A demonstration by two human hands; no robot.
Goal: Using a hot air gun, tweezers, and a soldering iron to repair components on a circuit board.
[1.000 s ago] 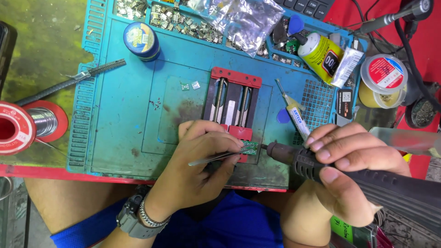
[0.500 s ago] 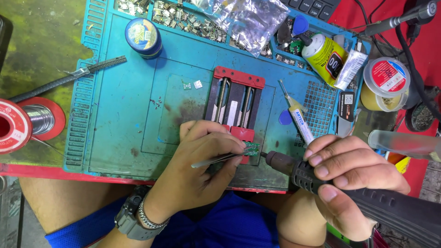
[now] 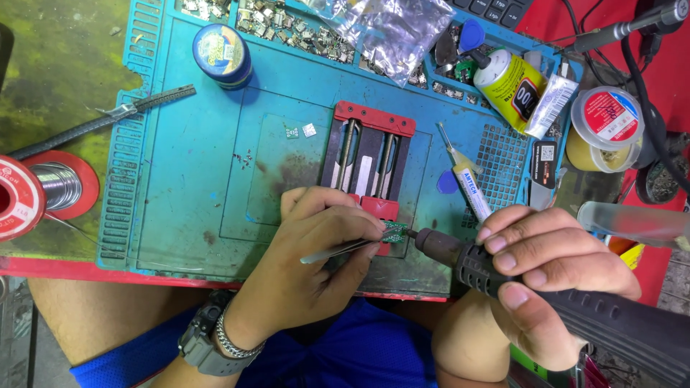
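Blue work mat (image 3: 201, 179) near the tabletop's front edge: left hand (image 3: 316, 251) grips tweezers (image 3: 338, 250) on a small green board (image 3: 394, 231), right hand (image 3: 553, 273) holds a soldering iron (image 3: 460, 259) to it, work unfinished.

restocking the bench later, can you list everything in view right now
work mat: 1, blue, covers the table
board holder: 1, red and black, mat centre
small circuit board: 1, green, at holder's near end
tweezers: 1, metal, in left hand
hot air handle: 1, black, in right hand
solder spool: 1, red, far left
round tin: 1, blue, mat top
bottle: 1, yellow, upper right
syringe: 1, right of holder
left hand: wears a watch
right hand: grips handle
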